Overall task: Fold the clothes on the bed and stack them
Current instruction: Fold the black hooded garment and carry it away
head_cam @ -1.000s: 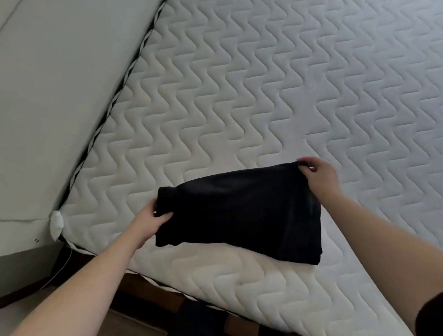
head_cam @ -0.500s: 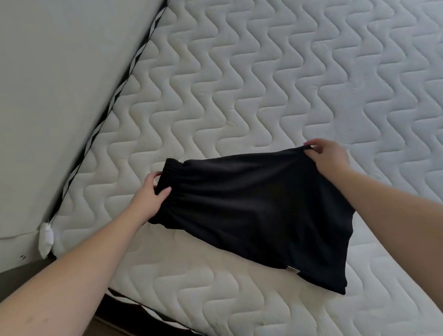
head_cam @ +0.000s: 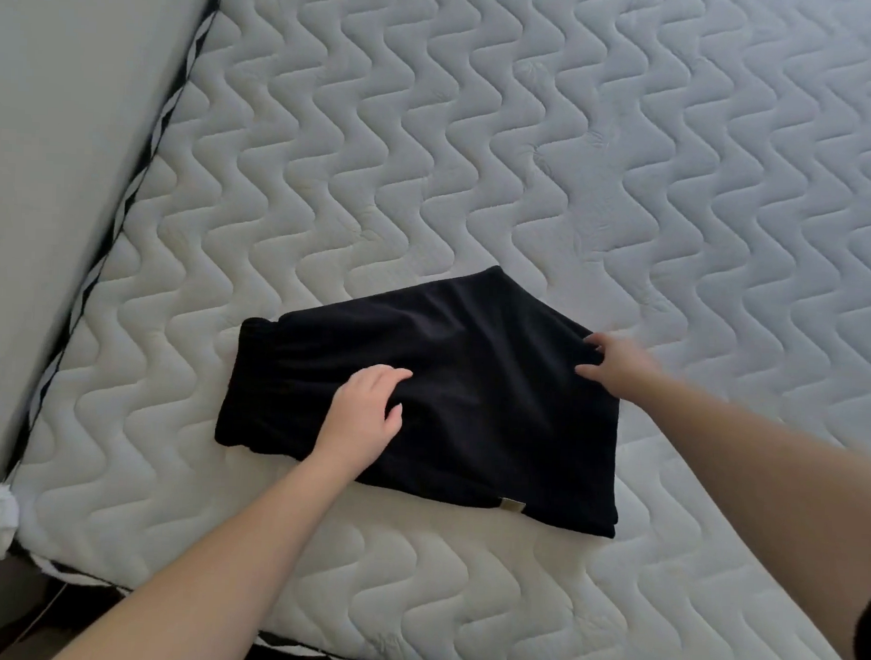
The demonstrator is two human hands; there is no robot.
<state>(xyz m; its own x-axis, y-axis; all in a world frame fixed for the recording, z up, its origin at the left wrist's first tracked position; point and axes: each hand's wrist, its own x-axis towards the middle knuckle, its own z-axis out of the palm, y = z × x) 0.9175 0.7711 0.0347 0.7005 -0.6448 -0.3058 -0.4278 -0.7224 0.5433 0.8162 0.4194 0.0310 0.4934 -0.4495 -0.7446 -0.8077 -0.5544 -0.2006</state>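
Observation:
A pair of black shorts (head_cam: pixel 472 360) lies folded flat on the white quilted mattress (head_cam: pixel 528 160), near its front left corner. The elastic waistband is at the left and a small tan label shows at the lower right hem. My left hand (head_cam: pixel 366 416) rests flat on the middle of the shorts with relaxed fingers. My right hand (head_cam: pixel 615 365) touches the right edge of the shorts with spread fingers.
A pale wall (head_cam: pixel 59 168) runs along the mattress's left side. The mattress's front edge and the dark floor (head_cam: pixel 18 621) are at the bottom left. No other clothes are in view.
The shorts were held up by their two ends and now lie on the mattress. Both hands let go; the left moved onto the middle, the right to the right edge.

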